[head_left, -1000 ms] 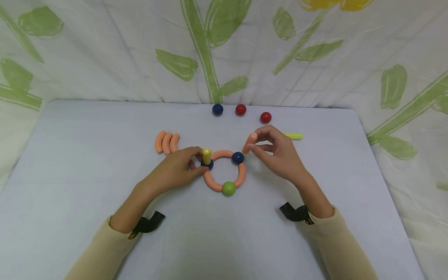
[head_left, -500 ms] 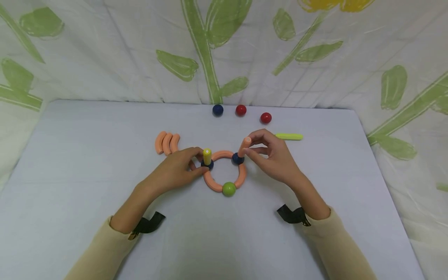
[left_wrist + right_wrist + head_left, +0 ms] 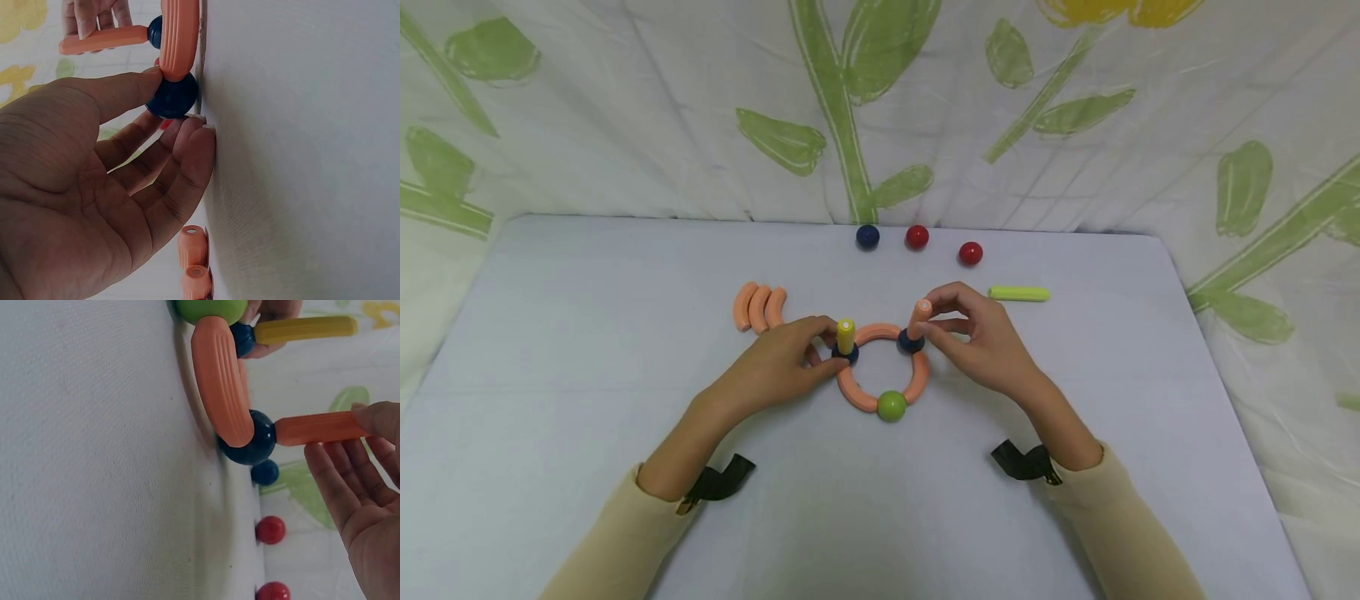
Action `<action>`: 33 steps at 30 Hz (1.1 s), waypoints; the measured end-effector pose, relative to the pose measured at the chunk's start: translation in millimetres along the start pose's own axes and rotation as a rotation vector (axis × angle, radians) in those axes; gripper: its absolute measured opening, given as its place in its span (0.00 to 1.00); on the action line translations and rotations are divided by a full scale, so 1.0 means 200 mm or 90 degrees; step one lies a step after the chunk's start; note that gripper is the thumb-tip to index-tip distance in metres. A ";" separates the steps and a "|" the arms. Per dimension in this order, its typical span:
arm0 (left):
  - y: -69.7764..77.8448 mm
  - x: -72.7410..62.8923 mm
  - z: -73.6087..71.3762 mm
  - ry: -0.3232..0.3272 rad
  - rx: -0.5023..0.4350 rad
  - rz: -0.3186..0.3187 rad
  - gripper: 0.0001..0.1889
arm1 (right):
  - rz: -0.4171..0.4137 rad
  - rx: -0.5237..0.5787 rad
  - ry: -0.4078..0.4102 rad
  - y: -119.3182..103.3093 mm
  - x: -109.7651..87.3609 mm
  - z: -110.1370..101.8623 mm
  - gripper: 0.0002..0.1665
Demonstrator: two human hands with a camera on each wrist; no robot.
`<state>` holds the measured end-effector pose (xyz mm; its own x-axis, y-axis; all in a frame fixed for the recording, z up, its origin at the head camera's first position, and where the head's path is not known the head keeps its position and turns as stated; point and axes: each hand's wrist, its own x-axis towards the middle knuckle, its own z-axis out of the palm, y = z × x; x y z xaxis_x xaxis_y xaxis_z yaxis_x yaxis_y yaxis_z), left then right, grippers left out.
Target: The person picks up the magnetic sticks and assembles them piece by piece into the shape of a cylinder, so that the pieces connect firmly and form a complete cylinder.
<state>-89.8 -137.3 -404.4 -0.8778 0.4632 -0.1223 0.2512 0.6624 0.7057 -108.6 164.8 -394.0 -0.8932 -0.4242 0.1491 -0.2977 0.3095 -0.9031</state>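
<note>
A ring of curved orange rods [image 3: 858, 393], two dark blue balls and a green ball [image 3: 891, 406] lies on the table in the head view. My left hand [image 3: 778, 358] pinches the left blue ball [image 3: 172, 97] between thumb and fingers. On that ball a yellow rod [image 3: 846, 336] stands upright. With thumb and fingertips, my right hand [image 3: 981, 337] grips an orange rod [image 3: 319, 428], whose lower end touches the ring's right blue ball [image 3: 250, 440]. This rod stands nearly upright, leaning slightly right in the head view.
Several loose pieces lie around on the white table [image 3: 587, 467]. Three curved orange rods [image 3: 759, 307] are just beyond my left hand. At the back are a blue ball [image 3: 867, 237] and two red balls [image 3: 971, 253]. A yellow-green rod [image 3: 1018, 294] lies behind my right hand.
My right hand has moved left and slightly toward me, bringing the orange rod from beside the right blue ball onto its top. The left hand has stayed in place.
</note>
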 end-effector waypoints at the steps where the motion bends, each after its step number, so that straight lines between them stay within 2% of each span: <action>1: 0.00 0.00 0.00 0.000 0.000 0.000 0.17 | 0.000 -0.001 0.000 0.00 0.00 0.00 0.18; 33: 0.00 0.00 -0.01 -0.010 -0.015 -0.019 0.16 | -0.016 -0.011 -0.021 0.01 0.00 -0.02 0.16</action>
<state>-91.0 -138.1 -402.5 -0.8782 0.4529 -0.1538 0.2157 0.6621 0.7177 -110.1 169.7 -394.8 -0.8741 -0.4592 0.1583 -0.3258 0.3127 -0.8922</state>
